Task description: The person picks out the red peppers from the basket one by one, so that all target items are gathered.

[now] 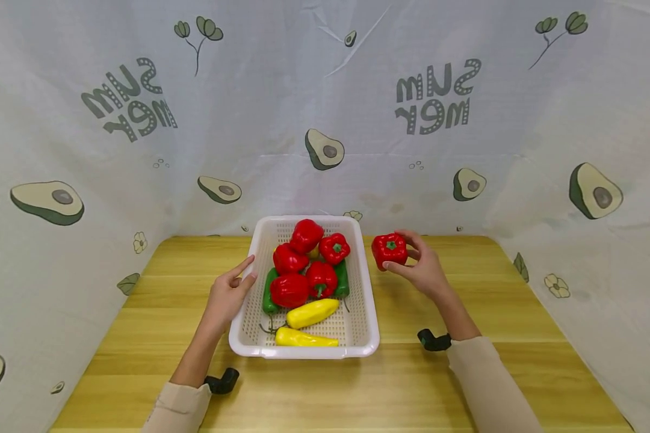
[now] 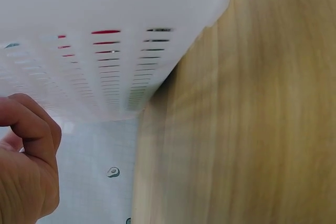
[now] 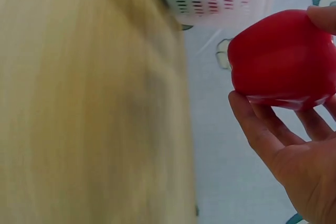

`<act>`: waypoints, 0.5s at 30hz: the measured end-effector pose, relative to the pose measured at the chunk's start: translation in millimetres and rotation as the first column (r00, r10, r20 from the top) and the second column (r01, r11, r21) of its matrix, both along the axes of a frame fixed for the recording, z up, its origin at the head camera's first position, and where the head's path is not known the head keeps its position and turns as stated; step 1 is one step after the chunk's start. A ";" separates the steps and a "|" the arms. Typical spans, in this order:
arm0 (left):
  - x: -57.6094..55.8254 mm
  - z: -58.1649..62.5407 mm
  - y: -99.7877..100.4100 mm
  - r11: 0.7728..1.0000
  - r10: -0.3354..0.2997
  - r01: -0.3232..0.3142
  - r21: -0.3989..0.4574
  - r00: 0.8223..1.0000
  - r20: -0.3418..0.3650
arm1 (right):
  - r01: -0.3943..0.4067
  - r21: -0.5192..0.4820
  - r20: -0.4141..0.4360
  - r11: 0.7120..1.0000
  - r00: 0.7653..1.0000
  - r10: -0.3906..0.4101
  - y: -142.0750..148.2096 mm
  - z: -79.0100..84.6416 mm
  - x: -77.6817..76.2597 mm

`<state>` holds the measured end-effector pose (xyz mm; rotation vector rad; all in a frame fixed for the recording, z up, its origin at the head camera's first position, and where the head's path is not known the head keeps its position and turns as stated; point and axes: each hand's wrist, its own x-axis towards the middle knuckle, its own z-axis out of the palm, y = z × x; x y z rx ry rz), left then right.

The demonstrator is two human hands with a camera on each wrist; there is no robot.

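Observation:
To the right of a white plastic basket [image 1: 371, 300], my right hand [image 1: 425, 270] grips a red bell pepper [image 1: 383, 252] between thumb and fingers. The right wrist view shows this bell pepper [image 3: 283, 59] raised off the table, fingers beneath it. My left hand [image 1: 229, 300] holds the basket's left rim; in the left wrist view its fingers [image 2: 34, 124] are curled beside the perforated wall. Inside the basket lie several red bell peppers [image 1: 289, 290], two long yellow peppers [image 1: 312, 313] and green peppers [image 1: 342, 279] partly hidden under the red ones.
The basket stands on a wooden table [image 1: 314, 397]. A pale curtain [image 1: 271, 108] printed with avocados and lettering hangs behind the table and along both sides. A black strap piece sits at each wrist, the right one [image 1: 433, 340] just above the tabletop.

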<state>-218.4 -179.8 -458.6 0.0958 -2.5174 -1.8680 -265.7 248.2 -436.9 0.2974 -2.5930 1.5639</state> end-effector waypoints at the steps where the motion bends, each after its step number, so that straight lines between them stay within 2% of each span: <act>1: -0.1 -0.2 -0.1 1.000 -0.001 0.001 0.004 1.000 -0.002 | 0.004 -0.006 0.010 1.000 1.000 -0.004 0.3 -2.5 -1.7; 9: 0.0 -0.6 0.7 0.999 0.002 -0.002 0.034 1.000 -0.002 | 0.030 0.006 0.093 1.000 0.995 -0.031 4.2 -28.9 -19.1; 15: -4.2 -1.7 0.1 0.999 0.007 -0.007 0.035 1.000 0.024 | 0.069 0.010 0.139 0.998 0.988 -0.070 10.0 -39.8 -24.2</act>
